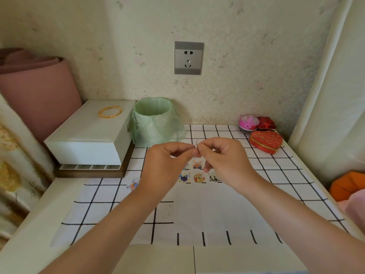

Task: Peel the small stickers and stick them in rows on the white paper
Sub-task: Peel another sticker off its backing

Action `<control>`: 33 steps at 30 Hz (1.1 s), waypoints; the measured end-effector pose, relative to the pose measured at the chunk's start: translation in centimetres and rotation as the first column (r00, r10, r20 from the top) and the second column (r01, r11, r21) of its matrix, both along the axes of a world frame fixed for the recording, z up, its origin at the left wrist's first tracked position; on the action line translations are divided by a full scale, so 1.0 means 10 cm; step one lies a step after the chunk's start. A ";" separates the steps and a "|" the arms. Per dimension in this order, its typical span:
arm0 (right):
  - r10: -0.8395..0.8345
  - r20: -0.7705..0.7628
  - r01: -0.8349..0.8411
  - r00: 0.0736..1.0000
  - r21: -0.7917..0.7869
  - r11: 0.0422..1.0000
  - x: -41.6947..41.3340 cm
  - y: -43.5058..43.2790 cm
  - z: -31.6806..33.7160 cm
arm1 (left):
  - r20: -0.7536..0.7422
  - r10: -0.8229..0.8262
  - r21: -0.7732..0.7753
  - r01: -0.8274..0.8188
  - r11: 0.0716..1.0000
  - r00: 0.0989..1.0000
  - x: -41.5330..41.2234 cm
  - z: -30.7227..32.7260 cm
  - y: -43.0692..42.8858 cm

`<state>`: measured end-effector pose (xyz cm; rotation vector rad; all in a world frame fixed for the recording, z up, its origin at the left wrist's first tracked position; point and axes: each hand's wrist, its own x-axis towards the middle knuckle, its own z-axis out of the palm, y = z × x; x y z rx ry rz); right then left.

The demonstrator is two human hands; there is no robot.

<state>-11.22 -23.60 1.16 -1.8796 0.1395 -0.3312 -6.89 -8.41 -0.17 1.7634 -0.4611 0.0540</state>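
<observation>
A small white sticker piece (195,146) sits in the air above the far part of the white paper (207,210), caught between both hands. The left hand (167,165) pinches it from one side with thumb and forefinger, the right hand (225,159) pinches it from the other, and their fingertips nearly meet; the remaining fingers of both are curled. Below them, cartoon stickers (199,177) already lie on the paper in rows, 3 showing in the nearer row and others partly hidden by the hands. 1 more sticker (132,184) lies left of the left wrist. The paper rests on a black-and-white checked cloth (276,175). Behind stand a green-lined bin (154,123), a white box (88,135) bearing gold bangles (109,112), and a red heart-shaped box (265,141).
</observation>
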 end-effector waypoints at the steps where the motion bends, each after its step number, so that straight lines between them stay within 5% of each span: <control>1: 0.004 0.006 -0.004 1.000 -0.029 1.000 0.00 0.00 0.00 | -0.027 -0.013 -0.010 0.013 1.000 1.000 0.00 0.00 0.00; 8: 0.024 0.015 -0.021 1.000 -0.168 0.986 0.00 0.00 -0.02 | -0.079 -0.012 0.002 0.012 1.000 0.997 0.02 0.01 0.01; 14: 0.017 0.006 -0.016 1.000 -0.154 0.988 -0.01 -0.01 0.00 | -0.173 -0.053 -0.043 0.046 0.998 0.983 0.01 0.06 0.01; 24: -0.013 0.010 0.015 1.000 -0.138 0.990 -0.03 0.01 0.03 | -0.056 -0.049 0.010 0.049 0.999 0.997 0.06 0.00 0.04; 33: -0.006 0.015 0.008 1.000 -0.138 0.990 -0.01 0.02 0.00 | -0.132 -0.052 -0.043 0.046 0.998 0.990 0.02 0.03 0.02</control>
